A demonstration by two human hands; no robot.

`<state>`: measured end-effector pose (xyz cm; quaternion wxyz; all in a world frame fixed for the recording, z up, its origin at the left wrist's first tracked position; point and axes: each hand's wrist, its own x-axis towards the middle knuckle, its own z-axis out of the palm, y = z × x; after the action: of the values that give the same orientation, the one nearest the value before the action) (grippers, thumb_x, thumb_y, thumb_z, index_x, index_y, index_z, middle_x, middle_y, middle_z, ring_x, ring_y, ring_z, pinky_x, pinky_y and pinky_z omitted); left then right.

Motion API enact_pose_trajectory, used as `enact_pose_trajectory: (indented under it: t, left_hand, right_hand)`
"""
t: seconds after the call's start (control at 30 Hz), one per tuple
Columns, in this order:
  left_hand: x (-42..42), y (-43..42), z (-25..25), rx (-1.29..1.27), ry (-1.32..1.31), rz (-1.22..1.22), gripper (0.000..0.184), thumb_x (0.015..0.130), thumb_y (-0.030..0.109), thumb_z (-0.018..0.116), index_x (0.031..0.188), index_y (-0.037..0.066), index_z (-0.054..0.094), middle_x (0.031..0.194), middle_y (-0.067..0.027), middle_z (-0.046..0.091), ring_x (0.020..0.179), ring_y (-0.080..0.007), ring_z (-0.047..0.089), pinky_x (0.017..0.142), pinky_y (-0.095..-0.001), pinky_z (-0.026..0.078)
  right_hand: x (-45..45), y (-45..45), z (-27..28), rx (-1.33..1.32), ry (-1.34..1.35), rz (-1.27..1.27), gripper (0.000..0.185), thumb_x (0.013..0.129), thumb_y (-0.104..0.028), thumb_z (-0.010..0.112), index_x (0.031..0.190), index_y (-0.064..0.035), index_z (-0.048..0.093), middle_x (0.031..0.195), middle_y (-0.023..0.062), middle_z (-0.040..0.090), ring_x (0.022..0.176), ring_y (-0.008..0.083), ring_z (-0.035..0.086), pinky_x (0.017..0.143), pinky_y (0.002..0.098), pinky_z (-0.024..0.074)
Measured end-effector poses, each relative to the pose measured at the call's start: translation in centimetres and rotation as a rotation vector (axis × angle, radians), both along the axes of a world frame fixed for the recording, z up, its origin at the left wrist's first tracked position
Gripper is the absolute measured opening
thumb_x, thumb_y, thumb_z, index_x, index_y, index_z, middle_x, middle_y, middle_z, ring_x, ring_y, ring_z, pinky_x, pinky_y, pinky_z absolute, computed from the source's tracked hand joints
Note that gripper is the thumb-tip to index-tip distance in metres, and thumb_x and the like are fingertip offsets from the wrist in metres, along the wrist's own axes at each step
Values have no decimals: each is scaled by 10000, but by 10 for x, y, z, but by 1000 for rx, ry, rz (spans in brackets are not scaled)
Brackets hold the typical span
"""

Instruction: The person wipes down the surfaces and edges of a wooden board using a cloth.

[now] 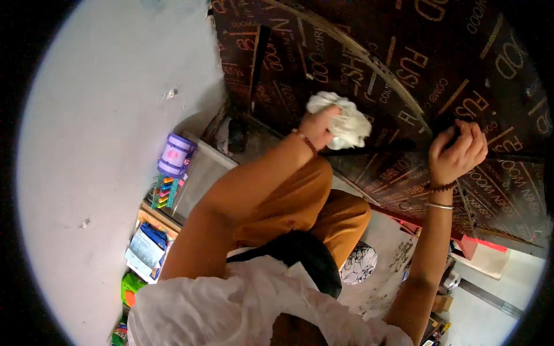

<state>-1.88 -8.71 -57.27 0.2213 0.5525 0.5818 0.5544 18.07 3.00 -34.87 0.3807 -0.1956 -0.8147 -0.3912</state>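
A crumpled white cloth (345,122) is in my left hand (319,128), whose fingers are closed on it. The cloth is against or just in front of a dark brown board (358,69) covered with printed lettering. Farther right, my right hand (459,151) is at the same board with its fingers curled beside a black strip or gap. What those fingers hold, if anything, is hidden. Beaded bracelets circle both wrists, and the right one also has a light bangle.
A pale wall (98,144) rises on the left. Beside it are a purple and white container (176,155), colored markers (165,190) and papers (144,251). My knees (346,222) are below the board. A patterned round item (359,264) and boxes (441,303) are lower right.
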Motion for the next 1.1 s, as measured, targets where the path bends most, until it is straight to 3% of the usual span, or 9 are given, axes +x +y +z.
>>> enact_pose_trajectory:
  t: [0.1,0.17,0.23,0.33,0.57,0.7,1.03,1.07,1.1]
  left_hand:
    - [-53,6,-28,-99,-1703,0,542,835,195,712,1308,88,469,1307,-105,535,1202,-278,526,1025,-407,437]
    - [-108,-8,-60,134,-1485,60,396,900,182,635,1252,56,506,1214,-140,578,1101,-316,591,908,-481,530]
    - [-156,-23,-23,-155,-1540,274,399,902,152,637,1250,8,506,1236,-163,565,1080,-319,604,876,-491,549]
    - [-128,-13,-22,-96,-1441,506,412,884,118,649,1254,0,508,1222,-161,575,1061,-317,613,849,-477,561]
    - [-16,18,-33,-147,-1412,-55,342,812,123,696,1139,125,596,1125,-61,620,1043,-240,605,859,-431,512]
    - [-16,21,-24,-364,-1459,45,350,799,113,706,1132,112,598,1129,-73,625,1067,-258,602,873,-450,518]
    - [-192,16,-223,-196,-1484,284,396,848,233,681,1177,25,605,1177,-107,618,1006,-266,609,790,-422,528]
    - [-189,22,-248,-464,-845,379,400,839,210,690,1181,20,605,1172,-107,623,979,-258,619,785,-412,529]
    - [-165,17,-198,-456,-944,532,414,824,194,704,1181,8,605,1170,-109,626,965,-251,623,784,-407,529]
  right_hand:
    - [-1,-3,0,-24,7,-8,296,759,-134,636,1050,-81,623,1118,131,565,1075,332,498,936,443,374]
    - [-2,-4,1,-25,8,-19,297,757,-135,637,1049,-81,623,1115,129,567,1071,332,501,935,441,375]
    - [-1,-4,-1,-38,13,-23,297,756,-135,637,1048,-82,624,1112,127,570,1066,331,504,933,440,376]
    - [-2,-2,0,-12,18,-10,301,755,-141,635,1050,-82,624,1108,123,576,1056,329,510,931,436,377]
    - [-4,-2,2,3,0,4,269,776,-145,621,1036,-76,622,1092,123,588,1040,326,523,926,445,379]
    - [0,1,1,14,2,5,266,778,-137,619,1036,-75,620,1075,123,588,1029,320,533,922,444,382]
    - [1,0,2,15,-16,-7,291,764,-145,634,1047,-79,623,1079,127,585,1033,324,534,928,440,383]
    - [1,0,2,15,-14,-6,291,764,-145,634,1047,-79,623,1079,127,585,1033,324,534,928,440,383]
    - [1,1,1,26,-9,-17,295,761,-149,638,1046,-80,624,1085,127,585,1035,325,533,931,439,382]
